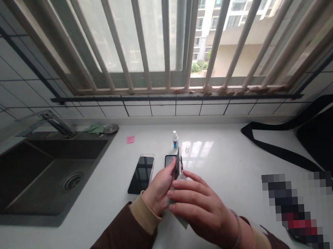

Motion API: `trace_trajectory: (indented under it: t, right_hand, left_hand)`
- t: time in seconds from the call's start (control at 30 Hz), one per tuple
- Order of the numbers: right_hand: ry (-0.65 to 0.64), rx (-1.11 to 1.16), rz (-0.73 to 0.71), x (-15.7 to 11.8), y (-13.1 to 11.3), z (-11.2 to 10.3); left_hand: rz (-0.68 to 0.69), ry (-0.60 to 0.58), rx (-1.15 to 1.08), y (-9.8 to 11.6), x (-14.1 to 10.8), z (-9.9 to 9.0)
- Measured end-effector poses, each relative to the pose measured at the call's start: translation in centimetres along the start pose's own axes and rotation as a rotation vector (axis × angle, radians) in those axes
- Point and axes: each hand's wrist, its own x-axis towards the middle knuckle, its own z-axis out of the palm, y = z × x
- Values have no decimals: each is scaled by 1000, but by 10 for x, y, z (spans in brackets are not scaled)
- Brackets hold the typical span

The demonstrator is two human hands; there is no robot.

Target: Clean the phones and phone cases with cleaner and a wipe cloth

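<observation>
My left hand (161,188) grips a smartphone (179,163) that is turned edge-on, its upper end pointing away from me. Against the phone's near end, my right hand (206,204) presses a pale grey-green cloth (181,218), fingers closed over it. Much of the phone's lower part is hidden by the cloth and fingers. Behind the held phone lies a dark-framed flat item (169,161), partly covered; it may be a phone or case. Another smartphone (141,175) lies left of my left hand, dark screen up. A small white spray bottle (175,139) stands beyond my hands.
A small clear cap (187,149) sits right of the bottle, and a pink note (130,139) lies farther left. The sink (55,217) with a faucet (58,124) is at left. A green cloth (95,129) and drain cover (110,129) rest behind it. A black strap (280,146) lies right.
</observation>
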Motion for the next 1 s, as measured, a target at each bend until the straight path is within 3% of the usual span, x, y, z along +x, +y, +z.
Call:
trace_trajectory:
  t: [0.07, 0.23, 0.37, 0.47, 0.53, 0.67, 0.87, 0.93, 1.0]
  right_hand:
    - [97, 17, 38, -1, 4, 1]
    - [262, 57, 274, -2, 13, 4]
    - [282, 134, 470, -5, 19, 13]
    - [259, 203, 565, -7, 22, 18]
    - [235, 231, 585, -6, 23, 20]
    - [172, 217, 518, -4, 22, 20]
    - [45, 195, 415, -3, 18, 15]
    - [49, 250, 466, -3, 16, 13]
    - [133, 353, 643, -3, 18, 11]
  left_hand:
    - [42, -6, -111, 2, -1, 2]
    - [400, -45, -247, 7, -10, 3]
    - [400, -134, -318, 8, -17, 2]
    - [413, -125, -361, 8, -16, 2]
    - [461, -80, -384, 9, -13, 2]
    - [623, 144, -431, 12, -8, 1]
    - [665, 289, -473, 21, -6, -5]
    - [626, 304, -468, 22, -5, -6]
    - [543, 286, -436, 22, -4, -6]
